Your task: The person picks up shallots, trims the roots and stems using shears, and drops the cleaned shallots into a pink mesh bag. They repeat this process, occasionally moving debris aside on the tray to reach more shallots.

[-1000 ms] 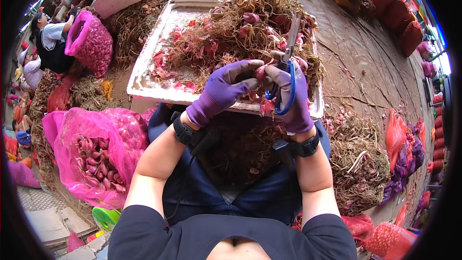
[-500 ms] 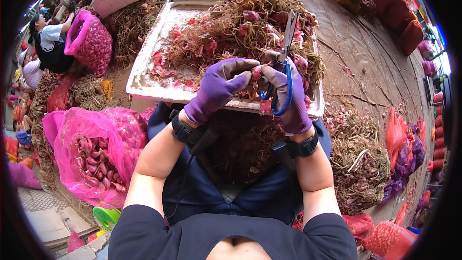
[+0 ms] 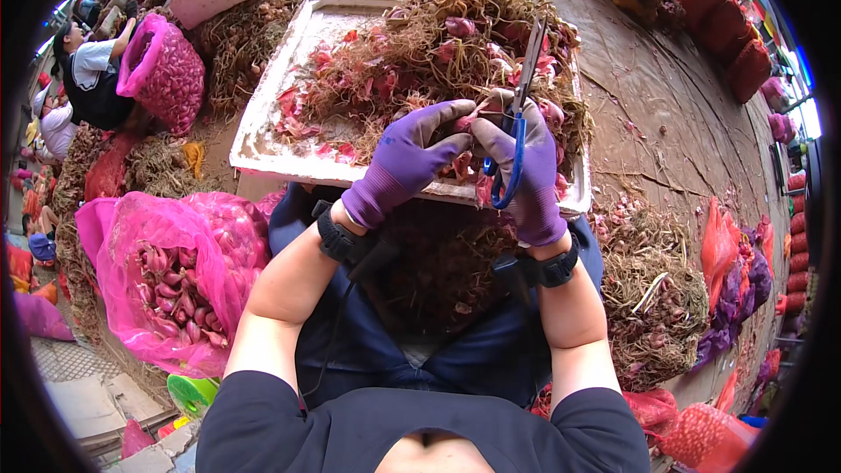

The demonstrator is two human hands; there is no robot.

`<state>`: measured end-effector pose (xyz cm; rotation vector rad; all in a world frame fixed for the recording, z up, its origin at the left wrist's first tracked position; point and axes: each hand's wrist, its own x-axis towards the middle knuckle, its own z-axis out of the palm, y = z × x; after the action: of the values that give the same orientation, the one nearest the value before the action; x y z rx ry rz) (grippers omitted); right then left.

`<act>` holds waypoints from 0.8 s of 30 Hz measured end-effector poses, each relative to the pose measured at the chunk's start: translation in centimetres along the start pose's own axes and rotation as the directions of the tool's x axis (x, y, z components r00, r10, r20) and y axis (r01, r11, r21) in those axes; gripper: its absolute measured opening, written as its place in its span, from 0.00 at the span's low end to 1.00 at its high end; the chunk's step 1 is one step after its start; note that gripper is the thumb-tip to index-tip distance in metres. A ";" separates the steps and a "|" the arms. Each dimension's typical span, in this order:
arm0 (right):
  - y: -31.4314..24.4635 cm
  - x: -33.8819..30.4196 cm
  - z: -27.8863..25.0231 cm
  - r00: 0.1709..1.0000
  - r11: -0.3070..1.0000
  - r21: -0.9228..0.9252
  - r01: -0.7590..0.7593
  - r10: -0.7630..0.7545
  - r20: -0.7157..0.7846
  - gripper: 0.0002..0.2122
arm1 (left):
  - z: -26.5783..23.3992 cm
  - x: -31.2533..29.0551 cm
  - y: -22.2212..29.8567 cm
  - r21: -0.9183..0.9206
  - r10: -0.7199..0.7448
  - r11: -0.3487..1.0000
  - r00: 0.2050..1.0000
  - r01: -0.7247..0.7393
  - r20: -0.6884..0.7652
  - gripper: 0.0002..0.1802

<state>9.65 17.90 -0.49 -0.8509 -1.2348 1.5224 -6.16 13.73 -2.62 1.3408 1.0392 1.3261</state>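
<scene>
My left hand (image 3: pixel 412 155), in a purple glove, pinches a small reddish-pink shallot (image 3: pixel 463 123) between thumb and fingers. Close against it, my right hand (image 3: pixel 524 162) is closed around blue-handled scissors (image 3: pixel 519 136), whose blades point up and away from me. The right thumb and fingertips also meet at the shallot. Both hands are over the near edge of a white foam tray (image 3: pixel 272 156). A heap of dried shallot stems and roots (image 3: pixel 464 9) fills much of it, with loose red skins (image 3: pixel 302 127) scattered at its left.
At my left stands an open pink mesh bag of shallots (image 3: pixel 180 298). Dried stems (image 3: pixel 653 307) are piled at my right. Red sacks (image 3: pixel 701 0) line the far right. Another person (image 3: pixel 92 70) works at the far left beside a full pink bag (image 3: pixel 166 70).
My fingertips have shifted slightly around the shallot, the left hand moving a little right. The scissors have tilted slightly, and their blades look closer together.
</scene>
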 end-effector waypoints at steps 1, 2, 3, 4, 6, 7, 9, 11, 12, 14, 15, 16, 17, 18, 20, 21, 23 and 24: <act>0.2 0.1 0.0 1.000 1.000 -0.029 0.002 -0.002 0.009 0.19 | 0.1 0.0 -0.4 0.049 0.024 0.999 0.999 -0.022 -0.027 0.23; 0.5 0.1 -0.1 1.000 1.000 -0.029 0.003 -0.002 0.008 0.19 | 0.3 0.0 -0.8 0.097 0.049 0.994 0.997 -0.044 -0.052 0.23; 0.8 0.1 -0.3 0.999 0.994 -0.104 0.047 -0.048 -0.002 0.19 | 0.4 -0.1 -1.0 0.097 0.049 0.994 0.997 -0.044 -0.051 0.23; 0.9 0.1 -0.4 0.996 0.980 -0.178 0.090 -0.093 -0.009 0.19 | 0.6 -0.1 -1.2 0.193 0.117 0.976 0.990 -0.102 -0.073 0.23; 0.4 -0.2 -0.2 0.996 0.982 -0.174 0.080 -0.085 -0.021 0.19 | 0.8 -0.1 -1.2 0.288 0.185 0.945 0.979 -0.153 -0.087 0.23; 0.2 -0.3 -0.2 0.997 0.983 -0.170 0.070 -0.076 -0.031 0.19 | 0.9 -0.1 -1.1 0.366 0.237 0.911 0.967 -0.191 -0.087 0.23; 0.2 -0.3 0.0 0.996 0.984 -0.164 0.072 -0.081 -0.048 0.19 | 1.0 -0.2 -0.8 0.443 0.287 0.868 0.954 -0.223 -0.081 0.23; 0.2 -0.3 -0.2 0.994 0.984 -0.162 0.076 -0.088 -0.067 0.19 | 1.0 -0.4 -0.4 0.443 0.214 0.883 0.973 -0.156 -0.082 0.23; 0.2 -0.3 -0.5 0.993 0.978 -0.190 0.088 -0.101 -0.058 0.19 | 1.1 -0.4 -0.3 0.442 0.214 0.883 0.974 -0.158 -0.080 0.23; 0.1 -0.3 -0.8 0.992 0.971 -0.218 0.098 -0.112 -0.052 0.19 | 1.1 -0.4 0.0 0.495 0.199 0.853 0.980 -0.165 -0.016 0.23; 0.0 -0.3 -0.8 0.997 0.988 -0.136 0.073 -0.077 -0.030 0.19 | 1.0 -0.4 0.2 0.494 0.197 0.854 0.980 -0.164 -0.015 0.23; 0.0 -0.3 -0.9 0.999 0.998 -0.053 0.045 -0.045 -0.005 0.19 | 1.0 -0.4 0.3 0.261 0.039 0.965 0.999 -0.035 -0.009 0.23; -0.1 -0.1 -1.1 0.999 0.998 -0.053 0.046 -0.046 -0.006 0.19 | 0.9 -0.4 0.5 0.016 -0.111 0.994 0.993 0.111 0.036 0.22; -0.2 0.1 -1.3 0.998 0.987 -0.155 0.050 -0.055 -0.028 0.19 | 0.8 -0.3 0.7 0.017 -0.111 0.994 0.993 0.110 0.037 0.22; -0.3 0.1 -1.4 0.997 0.965 -0.258 0.051 -0.066 -0.049 0.19 | 0.7 -0.1 0.9 -0.207 -0.132 0.967 0.988 0.147 0.082 0.23; -0.6 -0.1 -1.4 0.999 0.992 -0.126 0.016 -0.022 -0.047 0.19 | 0.8 -0.1 0.9 -0.332 -0.141 0.928 0.984 0.171 0.111 0.23; -0.8 -0.2 -1.2 0.999 1.000 0.008 -0.022 0.022 -0.035 0.19 | 0.4 0.0 0.8 -0.332 -0.155 0.925 0.981 0.186 0.118 0.25; -0.8 -0.1 -1.0 0.999 1.000 0.006 -0.023 0.023 -0.023 0.19 | 0.2 0.0 0.7 -0.330 -0.170 0.922 0.977 0.203 0.125 0.26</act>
<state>10.84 18.08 0.07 -0.8789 -1.2074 1.5299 -5.97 13.54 -1.89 1.0069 0.8064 1.2213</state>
